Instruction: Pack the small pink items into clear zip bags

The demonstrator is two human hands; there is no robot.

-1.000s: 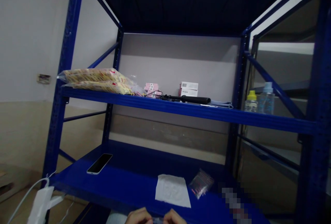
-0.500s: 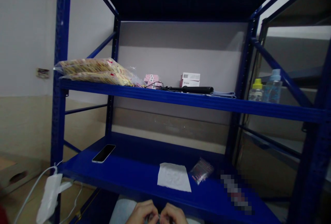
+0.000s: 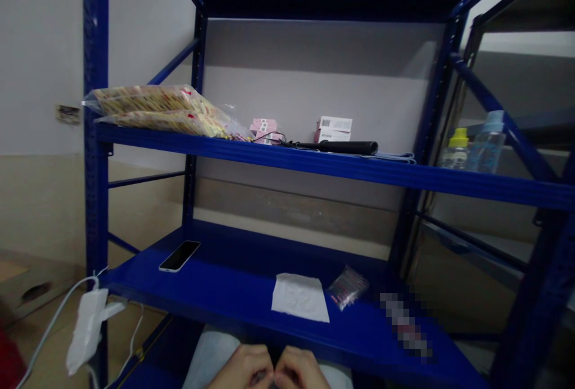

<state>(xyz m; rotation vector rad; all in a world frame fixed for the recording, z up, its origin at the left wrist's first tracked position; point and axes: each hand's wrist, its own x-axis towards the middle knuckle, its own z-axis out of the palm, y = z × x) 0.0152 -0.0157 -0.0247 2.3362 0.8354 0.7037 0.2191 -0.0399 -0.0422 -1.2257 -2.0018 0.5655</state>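
Note:
At the bottom edge of the head view, my left hand point(image 3: 246, 367) and my right hand point(image 3: 300, 368) meet over my lap, fingers curled and fingertips together. Something small and dark may be pinched between them; it is too hidden to name. Just beyond, on the blue lower shelf point(image 3: 224, 299), lies a creased white sheet of paper point(image 3: 300, 299). Right of the paper rests a clear plastic bag point(image 3: 347, 288) with small reddish and dark contents. Neither hand touches the paper or the bag.
A phone point(image 3: 179, 256) lies at the shelf's left. A white power strip point(image 3: 87, 332) with cables hangs by the left post. Above, the upper shelf point(image 3: 287, 160) bears plastic packs point(image 3: 153, 104), small boxes point(image 3: 335, 129), a black rod-like object point(image 3: 348, 147) and bottles point(image 3: 486, 144). A blurred item lies right.
The camera view has tilted and shifted slightly, so the shelves sit higher in the picture. My hands stay together over my lap, still curled, and appear slightly higher.

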